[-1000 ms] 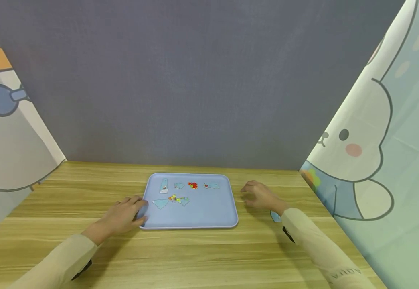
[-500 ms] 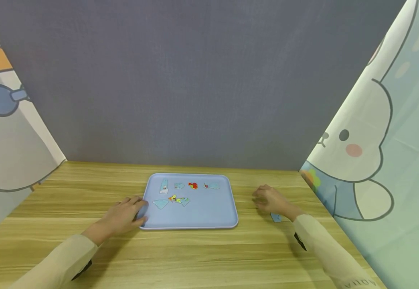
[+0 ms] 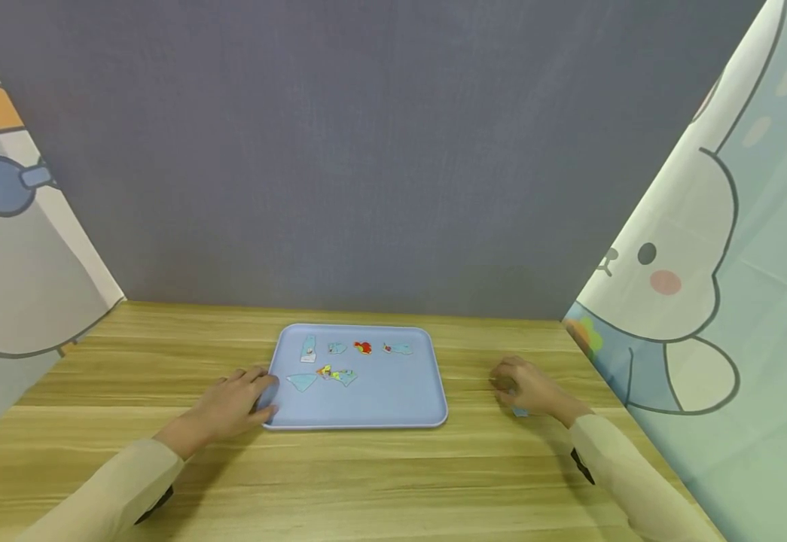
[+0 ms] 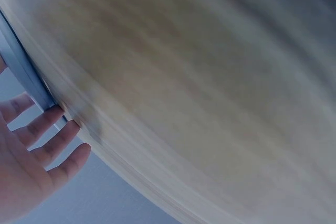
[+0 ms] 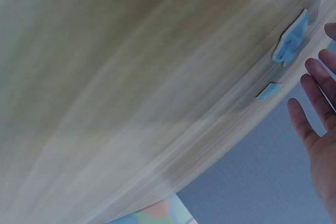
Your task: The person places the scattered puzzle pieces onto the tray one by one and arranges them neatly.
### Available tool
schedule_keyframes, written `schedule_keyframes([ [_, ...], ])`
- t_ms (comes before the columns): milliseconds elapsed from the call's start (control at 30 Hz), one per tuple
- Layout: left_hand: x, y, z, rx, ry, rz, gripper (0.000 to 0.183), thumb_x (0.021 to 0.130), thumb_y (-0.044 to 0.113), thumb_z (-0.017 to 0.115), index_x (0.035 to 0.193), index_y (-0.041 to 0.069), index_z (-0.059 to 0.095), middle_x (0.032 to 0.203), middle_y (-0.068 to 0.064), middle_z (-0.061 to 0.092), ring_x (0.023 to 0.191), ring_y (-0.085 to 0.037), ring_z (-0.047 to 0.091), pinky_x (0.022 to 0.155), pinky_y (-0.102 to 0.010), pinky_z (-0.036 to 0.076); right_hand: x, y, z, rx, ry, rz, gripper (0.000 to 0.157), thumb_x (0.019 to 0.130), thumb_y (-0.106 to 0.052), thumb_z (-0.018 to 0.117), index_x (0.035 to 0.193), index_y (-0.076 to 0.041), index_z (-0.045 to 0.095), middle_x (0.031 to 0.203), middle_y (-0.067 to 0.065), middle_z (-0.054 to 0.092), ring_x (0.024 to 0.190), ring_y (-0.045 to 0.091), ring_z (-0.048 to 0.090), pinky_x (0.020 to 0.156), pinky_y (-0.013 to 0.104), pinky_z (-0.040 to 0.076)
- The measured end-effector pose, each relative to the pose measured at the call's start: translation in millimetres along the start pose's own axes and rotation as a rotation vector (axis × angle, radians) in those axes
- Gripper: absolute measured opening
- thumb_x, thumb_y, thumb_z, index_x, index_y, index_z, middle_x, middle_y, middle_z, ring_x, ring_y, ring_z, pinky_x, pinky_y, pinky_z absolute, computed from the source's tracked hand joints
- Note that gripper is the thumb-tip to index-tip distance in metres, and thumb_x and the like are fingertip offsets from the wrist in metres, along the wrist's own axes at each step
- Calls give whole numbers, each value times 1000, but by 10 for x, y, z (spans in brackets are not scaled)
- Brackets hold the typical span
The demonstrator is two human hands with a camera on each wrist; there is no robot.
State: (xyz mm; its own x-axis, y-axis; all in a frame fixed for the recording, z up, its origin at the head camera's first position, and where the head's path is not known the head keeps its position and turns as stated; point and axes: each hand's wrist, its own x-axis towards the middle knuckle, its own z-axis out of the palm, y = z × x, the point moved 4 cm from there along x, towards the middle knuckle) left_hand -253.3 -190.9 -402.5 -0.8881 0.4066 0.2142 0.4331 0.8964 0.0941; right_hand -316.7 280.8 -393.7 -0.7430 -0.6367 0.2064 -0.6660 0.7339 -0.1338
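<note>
A pale blue tray (image 3: 393, 399) lies on the wooden table, bearing several flat, irregular picture pieces that look like jigsaw pieces, among them a red piece (image 3: 362, 348) and a light blue piece (image 3: 302, 382). My left hand (image 3: 233, 404) rests at the tray's left rim, fingers extended and touching the edge. To the right of the tray, my right hand (image 3: 529, 390) is just above a blue piece (image 3: 520, 412), partly hiding it. The right wrist view shows a larger blue piece (image 5: 292, 38) and a smaller blue piece (image 5: 269, 91) on the wood, apart from the relaxed fingers.
A grey-blue upright panel (image 3: 352, 165) closes off the table's back edge. Cartoon-printed cloth hangs on both sides, with a rabbit figure (image 3: 664, 248) at the right. Wooden table surface (image 3: 366, 482) extends around the tray.
My right hand has moved away from the tray, rightward and toward me, over the blue piece on the table. The left hand and the tray have stayed in place.
</note>
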Motion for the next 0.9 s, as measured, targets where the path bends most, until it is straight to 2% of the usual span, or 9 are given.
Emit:
schedule_keyframes([
  [133, 6, 2, -1, 6, 2, 3, 47, 82, 36, 64, 117, 6, 58, 121, -17, 54, 104, -43, 55, 78, -59, 46, -68, 4, -6, 10, 10, -6, 23, 78, -13, 69, 98, -3, 64, 97, 8, 62, 93, 29, 57, 80, 45, 50],
  [300, 6, 4, -8, 2, 8, 2, 47, 82, 36, 65, 117, 6, 58, 120, -17, 54, 104, -42, 55, 78, -59, 46, -149, 17, -5, 39, 11, 6, 20, 78, -13, 69, 96, -6, 65, 100, 8, 62, 105, 38, 54, 86, 52, 46],
  [533, -3, 16, -31, -2, 2, 2, 45, 82, 35, 65, 116, 6, 58, 120, -17, 55, 104, -40, 55, 77, -58, 47, -231, 40, -6, 30, 16, -1, 24, 77, -15, 69, 99, -6, 65, 104, 10, 60, 96, 29, 56, 75, 42, 51],
  [700, -7, 16, -34, 2, 6, -1, 46, 82, 36, 65, 116, 6, 58, 119, -17, 55, 104, -40, 55, 77, -58, 47, -266, 33, -8, 16, 47, -18, 27, 74, -14, 71, 100, -7, 65, 103, 10, 62, 88, 21, 56, 66, 32, 49],
  [900, -4, 10, -21, -3, 3, -3, 46, 82, 36, 65, 116, 6, 58, 120, -17, 55, 104, -41, 55, 77, -59, 47, -306, 40, 3, 22, 47, -4, 32, 72, -15, 73, 102, -6, 64, 107, 10, 62, 93, 25, 57, 69, 35, 51],
])
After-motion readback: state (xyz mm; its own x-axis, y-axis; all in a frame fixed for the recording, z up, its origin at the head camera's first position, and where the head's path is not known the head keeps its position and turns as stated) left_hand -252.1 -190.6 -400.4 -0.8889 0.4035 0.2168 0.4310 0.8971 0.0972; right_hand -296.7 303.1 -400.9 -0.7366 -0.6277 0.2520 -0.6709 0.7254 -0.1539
